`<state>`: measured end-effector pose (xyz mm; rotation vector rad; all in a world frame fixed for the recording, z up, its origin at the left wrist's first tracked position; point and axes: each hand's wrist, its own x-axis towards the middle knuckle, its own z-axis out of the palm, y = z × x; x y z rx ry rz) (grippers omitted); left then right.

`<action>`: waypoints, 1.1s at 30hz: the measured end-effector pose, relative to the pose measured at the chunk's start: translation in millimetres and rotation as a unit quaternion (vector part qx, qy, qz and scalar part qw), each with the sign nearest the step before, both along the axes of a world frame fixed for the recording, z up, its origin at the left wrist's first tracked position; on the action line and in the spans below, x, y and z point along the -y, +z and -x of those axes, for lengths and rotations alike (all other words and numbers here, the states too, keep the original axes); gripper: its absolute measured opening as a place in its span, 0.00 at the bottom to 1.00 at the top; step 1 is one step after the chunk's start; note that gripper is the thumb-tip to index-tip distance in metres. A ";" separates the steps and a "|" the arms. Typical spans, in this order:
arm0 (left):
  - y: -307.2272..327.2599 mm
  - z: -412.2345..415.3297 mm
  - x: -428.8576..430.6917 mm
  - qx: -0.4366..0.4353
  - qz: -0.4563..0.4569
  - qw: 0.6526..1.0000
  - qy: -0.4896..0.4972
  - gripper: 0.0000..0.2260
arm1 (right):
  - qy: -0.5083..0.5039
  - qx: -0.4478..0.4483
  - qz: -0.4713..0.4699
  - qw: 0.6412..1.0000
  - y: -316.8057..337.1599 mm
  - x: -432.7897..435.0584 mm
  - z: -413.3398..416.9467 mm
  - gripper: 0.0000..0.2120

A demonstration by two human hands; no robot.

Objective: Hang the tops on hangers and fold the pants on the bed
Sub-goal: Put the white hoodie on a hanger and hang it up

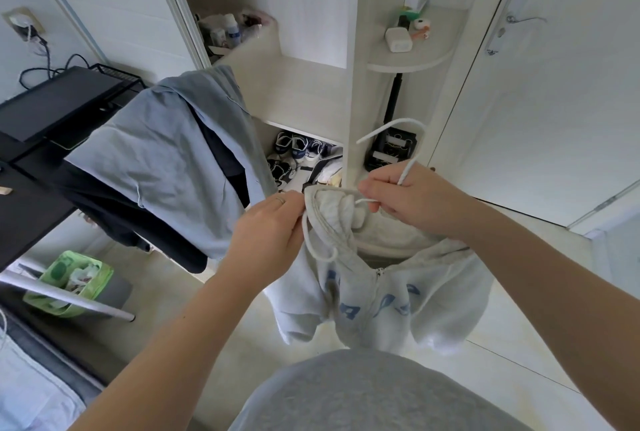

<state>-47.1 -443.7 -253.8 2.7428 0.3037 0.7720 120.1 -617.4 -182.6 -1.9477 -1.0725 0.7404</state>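
Observation:
A pale grey zip hoodie (381, 295) with blue lettering hangs in front of me on a white hanger (398, 133), whose hook rises above my right hand. My right hand (412, 198) grips the hanger's neck together with the hoodie's collar. My left hand (273, 230) pinches the hood's edge and drawstring at the left. A light blue top (162, 160) hangs over dark garments at the left.
An open white wardrobe (311, 91) stands ahead, with shoes (298, 153) on its bottom shelf and small items on its side shelves. A white door (554, 84) is at the right. A black desk (41, 126) and a green bin (69, 281) are at the left.

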 end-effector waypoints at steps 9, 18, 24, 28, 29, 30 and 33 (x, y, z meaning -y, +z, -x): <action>1.6 9.3 -17.8 0.031 0.090 0.995 0.016 0.09 | -0.018 0.020 -0.001 1.000 -32.1 21.9 -30.6 0.04; 20.2 27.5 -43.5 0.050 0.114 0.991 0.059 0.19 | -0.070 -0.004 0.049 0.996 -77.3 62.6 -71.9 0.21; 24.3 29.4 -43.7 0.047 0.149 0.986 0.062 0.21 | -0.055 0.114 0.042 0.991 -91.8 51.7 -72.2 0.35; 29.1 32.1 -53.4 0.041 0.142 0.988 0.034 0.20 | -0.084 0.196 -0.009 0.977 -75.9 45.8 -72.9 0.24; 30.4 33.2 -56.3 0.042 0.141 0.989 0.030 0.20 | -0.077 0.211 -0.009 0.974 -67.5 46.1 -72.7 0.22; 32.1 34.0 -58.1 0.043 0.140 0.989 0.026 0.20 | -0.066 0.232 -0.009 0.970 -58.8 46.7 -73.4 0.20; 36.1 33.9 -59.6 0.038 0.122 0.992 0.006 0.16 | -0.053 0.280 -0.032 0.958 -30.1 48.8 -76.6 0.11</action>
